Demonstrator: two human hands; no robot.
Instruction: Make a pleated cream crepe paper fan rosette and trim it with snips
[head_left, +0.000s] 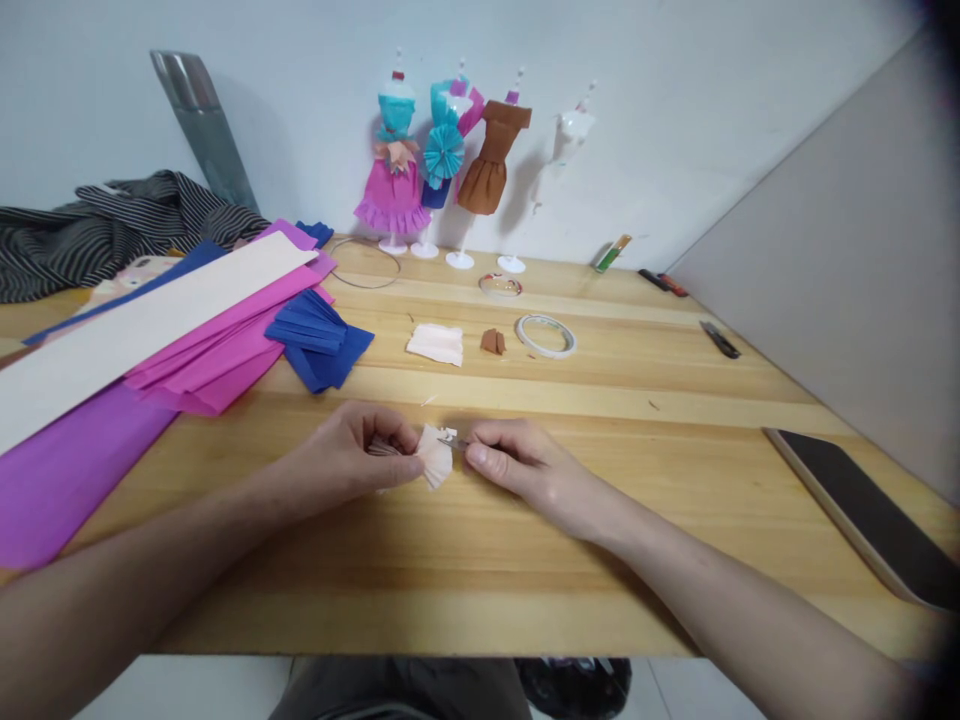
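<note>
My left hand [367, 450] is closed, pinching a pleated piece of cream crepe paper [433, 466] that fans out beyond the fingertips. My right hand [517, 458] is closed around a slim metal-tipped tool [455, 443], its handle hidden by the fingers. The tool's tip meets the upper edge of the pleated paper, where the edge looks ragged. Just beyond the hands, a flat cream crepe paper piece [436, 344] lies beside a brown paper scrap [493, 342] and a white roll of tape [546, 337].
Colored crepe paper sheets [240, 360] are piled at left, with a folded blue piece [319, 340]. Dressed mini mannequins [491, 160] and a bare one [570, 140] stand along the wall. A phone [862, 510] and a dark small tool [720, 340] lie at right.
</note>
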